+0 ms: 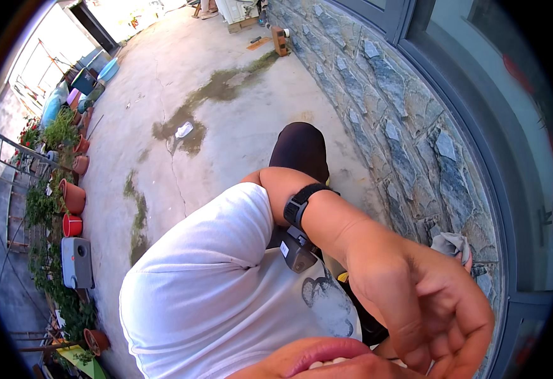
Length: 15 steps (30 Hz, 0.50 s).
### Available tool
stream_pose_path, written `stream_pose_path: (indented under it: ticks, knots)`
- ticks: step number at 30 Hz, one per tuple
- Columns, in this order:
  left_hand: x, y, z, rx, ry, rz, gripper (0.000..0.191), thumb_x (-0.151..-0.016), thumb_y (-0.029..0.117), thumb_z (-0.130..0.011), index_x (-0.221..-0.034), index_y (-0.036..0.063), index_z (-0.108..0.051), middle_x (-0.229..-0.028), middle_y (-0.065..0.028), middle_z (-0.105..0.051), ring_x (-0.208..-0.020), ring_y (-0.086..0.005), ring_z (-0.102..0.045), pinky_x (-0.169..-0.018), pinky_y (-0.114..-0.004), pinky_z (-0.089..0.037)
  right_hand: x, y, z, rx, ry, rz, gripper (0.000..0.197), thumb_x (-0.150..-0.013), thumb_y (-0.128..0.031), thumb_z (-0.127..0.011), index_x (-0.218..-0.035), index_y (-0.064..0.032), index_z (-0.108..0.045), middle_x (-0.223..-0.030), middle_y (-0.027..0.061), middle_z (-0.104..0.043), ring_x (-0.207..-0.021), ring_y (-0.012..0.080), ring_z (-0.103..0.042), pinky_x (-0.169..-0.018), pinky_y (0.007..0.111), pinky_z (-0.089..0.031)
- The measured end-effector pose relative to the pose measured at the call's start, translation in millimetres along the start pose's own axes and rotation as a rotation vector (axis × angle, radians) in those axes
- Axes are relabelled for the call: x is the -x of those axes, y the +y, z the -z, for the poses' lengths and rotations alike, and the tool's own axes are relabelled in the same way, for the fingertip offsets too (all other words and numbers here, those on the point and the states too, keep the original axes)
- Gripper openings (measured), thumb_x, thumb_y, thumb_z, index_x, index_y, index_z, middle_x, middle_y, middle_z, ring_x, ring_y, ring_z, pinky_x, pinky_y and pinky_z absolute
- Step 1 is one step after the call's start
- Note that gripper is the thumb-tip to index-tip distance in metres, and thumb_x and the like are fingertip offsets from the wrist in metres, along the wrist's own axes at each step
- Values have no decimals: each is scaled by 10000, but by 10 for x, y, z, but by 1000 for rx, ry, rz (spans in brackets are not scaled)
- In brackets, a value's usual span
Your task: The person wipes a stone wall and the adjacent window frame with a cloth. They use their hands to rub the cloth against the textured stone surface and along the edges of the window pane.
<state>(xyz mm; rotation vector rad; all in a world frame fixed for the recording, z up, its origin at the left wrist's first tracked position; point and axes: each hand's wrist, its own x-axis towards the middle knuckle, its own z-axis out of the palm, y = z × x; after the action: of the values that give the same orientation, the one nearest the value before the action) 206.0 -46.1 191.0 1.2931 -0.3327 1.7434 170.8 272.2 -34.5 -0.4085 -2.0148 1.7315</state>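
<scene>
My left hand [423,298] is raised close to the camera at the lower right, its fingers curled in beside my face. Its fingertips are partly cut off, so whether it holds anything is unclear. A black strap [300,203] circles the forearm, with a small dark camera [299,251] hanging beneath it. Just beyond the hand, in front of the stone wall, shows a crumpled grey cloth [450,244] with a pinkish sliver at its edge; what that sliver is, I cannot tell. My right hand is out of view. A dark-clad knee [300,147] points forward over the concrete ground.
A stone-faced wall [385,113] runs along the right under grey-framed glass. A brick [279,41] stands by it near a trowel [256,40]. White crumpled litter [184,130] lies on a damp patch. Flowerpots [72,196], a grey case [77,263] and tubs [109,70] line the left.
</scene>
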Motion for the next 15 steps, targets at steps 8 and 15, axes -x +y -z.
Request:
stream_pose_path:
  ticks: [8,15]
  knots:
    - [118,-76,-15,54,175,253,173,-874,-60,-525,-1035,-116,-553,-983,-193,-633,-872,-207,-640,-725,-277,-502,-54,88,167,26,60,15,297,-955,-41,-524,-1242,10,-584,-1145,74,-627,-1022,154,-574,-900,286,-435]
    - [117,-91,-234,318,256,233,152,-976,11,-486,-1096,-67,-434,-894,-74,-564,-885,-135,-589,-754,-269,-445,-31,147,251,53,101,8,289,-956,-49,-534,-1233,10,-590,-1125,65,-631,-1000,144,-574,-884,282,-439]
